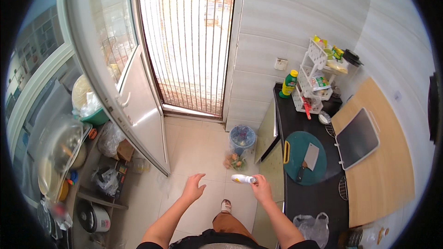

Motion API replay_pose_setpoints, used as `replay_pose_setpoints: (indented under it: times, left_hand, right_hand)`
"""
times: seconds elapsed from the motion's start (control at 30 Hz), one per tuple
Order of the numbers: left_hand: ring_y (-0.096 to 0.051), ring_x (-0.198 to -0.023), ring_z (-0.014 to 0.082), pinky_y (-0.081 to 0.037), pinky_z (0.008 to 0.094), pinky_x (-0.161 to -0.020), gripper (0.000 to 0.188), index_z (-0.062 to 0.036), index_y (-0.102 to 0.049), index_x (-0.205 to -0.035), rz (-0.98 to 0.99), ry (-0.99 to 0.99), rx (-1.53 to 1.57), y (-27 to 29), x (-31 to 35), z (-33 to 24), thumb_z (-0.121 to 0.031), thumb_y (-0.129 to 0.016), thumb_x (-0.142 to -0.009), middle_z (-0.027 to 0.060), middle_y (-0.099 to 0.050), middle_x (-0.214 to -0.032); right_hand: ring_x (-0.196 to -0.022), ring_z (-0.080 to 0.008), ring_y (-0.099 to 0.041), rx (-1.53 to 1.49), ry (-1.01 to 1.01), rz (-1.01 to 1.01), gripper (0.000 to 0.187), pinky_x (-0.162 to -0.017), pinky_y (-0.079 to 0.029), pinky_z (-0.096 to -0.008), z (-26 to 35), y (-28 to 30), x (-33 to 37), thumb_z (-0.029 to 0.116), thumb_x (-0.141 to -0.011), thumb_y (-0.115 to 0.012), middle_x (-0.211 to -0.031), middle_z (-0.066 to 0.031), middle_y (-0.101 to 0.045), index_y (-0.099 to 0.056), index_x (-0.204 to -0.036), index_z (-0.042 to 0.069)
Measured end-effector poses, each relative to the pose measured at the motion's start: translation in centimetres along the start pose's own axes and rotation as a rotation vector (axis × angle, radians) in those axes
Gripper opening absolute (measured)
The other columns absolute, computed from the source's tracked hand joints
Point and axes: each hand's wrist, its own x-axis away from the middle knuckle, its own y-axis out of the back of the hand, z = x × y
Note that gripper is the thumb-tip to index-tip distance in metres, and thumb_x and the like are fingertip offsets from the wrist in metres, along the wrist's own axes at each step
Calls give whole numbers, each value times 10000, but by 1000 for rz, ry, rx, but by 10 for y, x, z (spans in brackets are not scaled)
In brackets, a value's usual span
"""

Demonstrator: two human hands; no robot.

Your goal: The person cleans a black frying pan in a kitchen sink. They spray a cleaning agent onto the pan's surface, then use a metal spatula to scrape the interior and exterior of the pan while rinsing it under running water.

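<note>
Out in front of me, my right hand [262, 189] is closed round one end of a small white bottle [242, 179] with a yellow patch on it. The bottle lies sideways in the air, pointing to the left. My left hand [194, 187] hangs above the floor with its fingers apart and nothing in it. Just beyond the bottle, a bag of vegetables [236, 161] sits on the tiles in front of a blue-lined waste bin [242, 139].
A black counter [295, 115] on the right bears a round green chopping board [295, 140] with a cleaver [311, 158], a plastic bag [314, 227] and a white rack [306, 76]. On the left, an open door [145, 106] stands beside shelves holding a rice cooker [93, 216]. A strip curtain [189, 41] covers the doorway.
</note>
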Motion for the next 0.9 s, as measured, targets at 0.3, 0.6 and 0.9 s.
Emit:
replay_pose_setpoints:
  times: [0.3,0.6,0.9]
  left_hand:
    - [-532,-1052,351,-428,401,-919,390,-34,-582,-1104,182,146,85,-78,-157,60,-70,-672,-726,173,-595,-1101]
    - [-561,-1002,349,-458,403,-876,339,-53,-613,-1059,379,261,51,-179,-261,160,-95,-658,-726,169,-614,-1058]
    - [-561,-1003,350,-458,409,-876,326,-43,-614,-1048,471,303,71,-278,-301,254,-101,-645,-729,173,-616,-1046]
  right_hand:
    - [-905,-301,-603,123,-85,129,314,-762,-480,-398,-84,-50,-171,67,-771,-636,-1093,-95,-553,-528,-1066,91]
    - [-970,-340,-561,160,-202,170,338,-798,-468,-411,-168,-119,-251,38,-750,-616,-1119,-97,-543,-521,-1069,98]
    - [-977,-361,-547,120,-194,196,321,-795,-463,-426,-289,-236,-304,22,-741,-623,-1089,-124,-546,-507,-1036,74]
